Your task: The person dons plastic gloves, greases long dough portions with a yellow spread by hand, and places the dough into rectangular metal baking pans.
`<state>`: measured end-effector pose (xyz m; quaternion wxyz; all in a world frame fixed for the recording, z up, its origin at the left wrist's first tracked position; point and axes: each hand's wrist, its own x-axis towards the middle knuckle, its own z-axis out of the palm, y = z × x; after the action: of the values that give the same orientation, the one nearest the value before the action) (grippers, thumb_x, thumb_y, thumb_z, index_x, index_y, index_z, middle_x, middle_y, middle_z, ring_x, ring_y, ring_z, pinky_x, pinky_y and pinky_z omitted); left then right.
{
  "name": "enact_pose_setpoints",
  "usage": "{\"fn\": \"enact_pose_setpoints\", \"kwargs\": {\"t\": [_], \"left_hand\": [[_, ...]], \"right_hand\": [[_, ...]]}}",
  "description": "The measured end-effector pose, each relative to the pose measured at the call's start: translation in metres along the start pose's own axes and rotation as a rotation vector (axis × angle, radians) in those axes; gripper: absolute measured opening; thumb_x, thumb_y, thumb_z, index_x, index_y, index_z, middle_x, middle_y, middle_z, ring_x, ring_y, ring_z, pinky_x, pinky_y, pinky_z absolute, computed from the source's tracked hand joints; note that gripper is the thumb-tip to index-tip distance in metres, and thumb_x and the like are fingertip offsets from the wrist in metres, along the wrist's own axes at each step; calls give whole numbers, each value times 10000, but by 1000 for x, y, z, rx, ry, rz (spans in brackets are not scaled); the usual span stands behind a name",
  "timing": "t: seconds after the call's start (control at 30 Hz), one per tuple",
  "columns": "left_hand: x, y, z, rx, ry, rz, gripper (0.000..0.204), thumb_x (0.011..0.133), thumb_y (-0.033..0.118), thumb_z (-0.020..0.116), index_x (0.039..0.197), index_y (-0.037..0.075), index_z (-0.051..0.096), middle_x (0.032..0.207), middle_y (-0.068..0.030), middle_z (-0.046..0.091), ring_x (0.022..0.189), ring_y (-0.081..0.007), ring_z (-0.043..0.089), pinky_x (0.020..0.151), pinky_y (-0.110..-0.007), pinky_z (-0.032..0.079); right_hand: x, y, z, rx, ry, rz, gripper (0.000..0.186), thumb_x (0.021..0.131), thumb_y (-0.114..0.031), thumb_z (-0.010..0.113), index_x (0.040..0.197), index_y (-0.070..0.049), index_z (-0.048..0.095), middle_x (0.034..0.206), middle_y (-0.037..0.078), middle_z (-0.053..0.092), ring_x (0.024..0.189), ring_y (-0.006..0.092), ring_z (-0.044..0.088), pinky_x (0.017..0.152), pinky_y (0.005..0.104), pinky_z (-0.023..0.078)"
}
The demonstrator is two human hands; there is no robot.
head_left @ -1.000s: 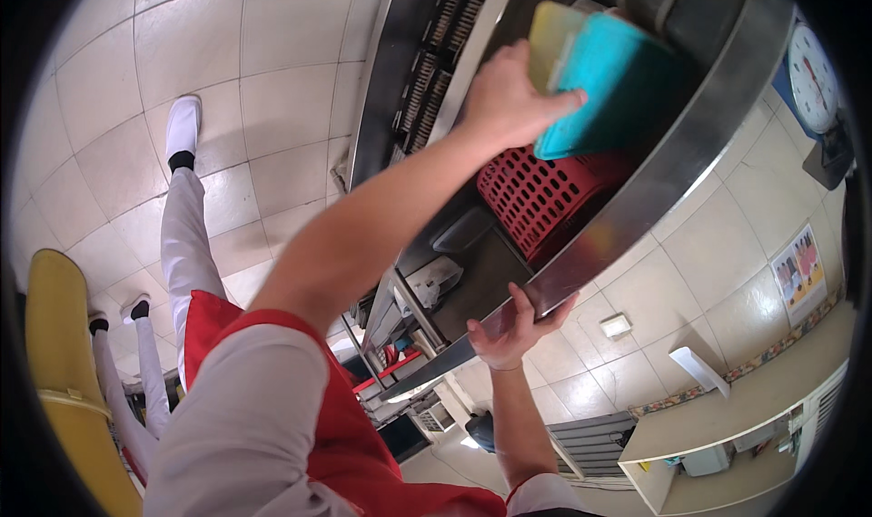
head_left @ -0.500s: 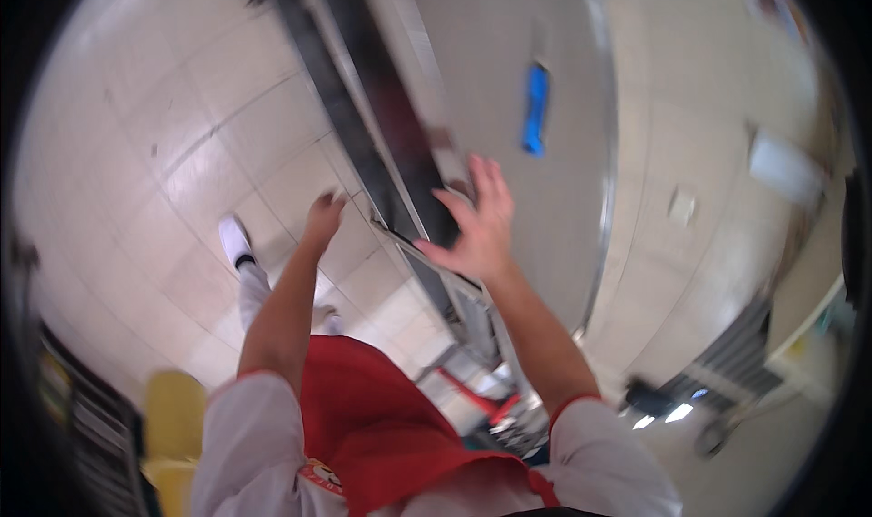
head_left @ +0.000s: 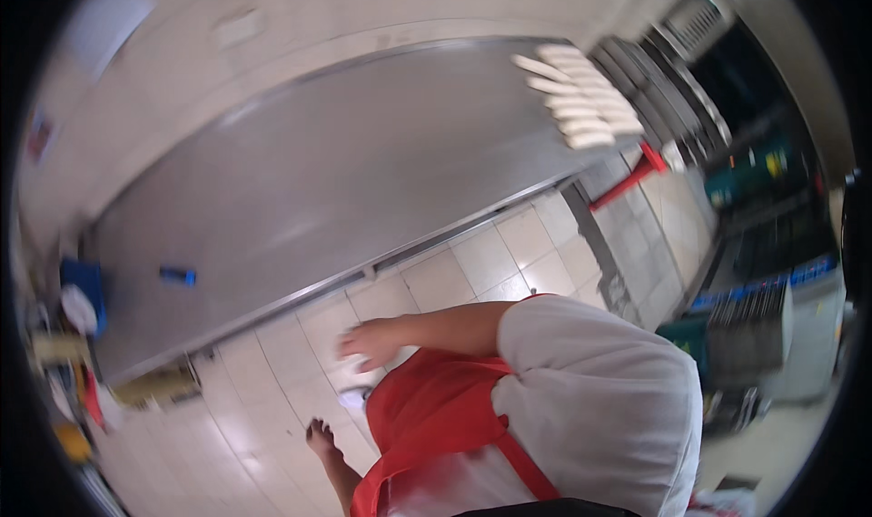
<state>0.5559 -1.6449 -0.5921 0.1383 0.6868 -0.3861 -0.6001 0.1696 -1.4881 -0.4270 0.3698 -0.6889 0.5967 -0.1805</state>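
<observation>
My right hand (head_left: 371, 343) reaches across in front of my red apron, above the tiled floor near the table's front edge. Its fingers are loosely spread, a little blurred, with nothing in them. Lower down, my left hand (head_left: 320, 436) hangs over the floor, fingers half bent and apart, and no object shows in it. Neither hand touches the long metal table (head_left: 327, 163). On the table's left part lies a small blue-handled tool (head_left: 178, 275), its kind too small to tell. Several pale rolls of dough (head_left: 586, 99) lie side by side at the far right end.
A blue container (head_left: 84, 290) stands at the table's left end. Past the right end are grey stacked trays or pans (head_left: 645, 86), a red bar (head_left: 627, 183) and a dark rack (head_left: 772, 236). A tiled wall (head_left: 300, 27) runs behind the table.
My view has swung round, so the table now stretches across it and the dough rolls have come into sight. My right hand has moved from over the table to beside its front edge.
</observation>
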Motion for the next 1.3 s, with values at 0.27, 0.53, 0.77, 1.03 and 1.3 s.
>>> {"fn": "enact_pose_setpoints", "kwargs": {"t": [0.27,0.53,0.77,1.03,1.3], "left_hand": [[-100,92,257,679,-662,162,445,962,294,715,1329,54,634,1144,-93,716,957,-232,686,727,-324,524],[-366,104,586,943,-1530,293,419,1068,289,610,1420,63,571,1347,-95,652,1169,-211,647,1022,-364,498],[-505,40,760,1140,-1872,176,391,1052,256,635,1387,58,599,1302,-69,670,1167,-187,646,1023,-353,492],[-702,-63,974,1567,-2149,391,360,1042,295,668,1328,77,651,1219,-34,704,1064,-141,658,930,-305,493],[-900,-283,1083,1619,-2396,608,370,1013,302,715,1289,60,676,1162,-38,699,1018,-142,660,863,-272,507]], "right_hand": [[-614,162,107,367,1918,2200,452,957,-396,661,1208,-20,663,1151,227,728,1009,352,721,878,481,555],[-773,29,128,799,2335,1310,368,993,-381,686,1214,-87,695,1095,53,726,918,162,699,787,318,522],[-761,-2,291,638,1612,2168,454,876,-453,756,1032,-28,726,950,150,771,869,309,737,782,413,567],[-630,-87,340,1481,1840,2434,506,846,-447,714,1108,-19,782,1075,219,770,1016,350,736,924,441,567],[-605,-36,343,2049,2030,2289,490,872,-439,698,1090,-6,772,846,175,767,773,322,733,781,424,580]]}}
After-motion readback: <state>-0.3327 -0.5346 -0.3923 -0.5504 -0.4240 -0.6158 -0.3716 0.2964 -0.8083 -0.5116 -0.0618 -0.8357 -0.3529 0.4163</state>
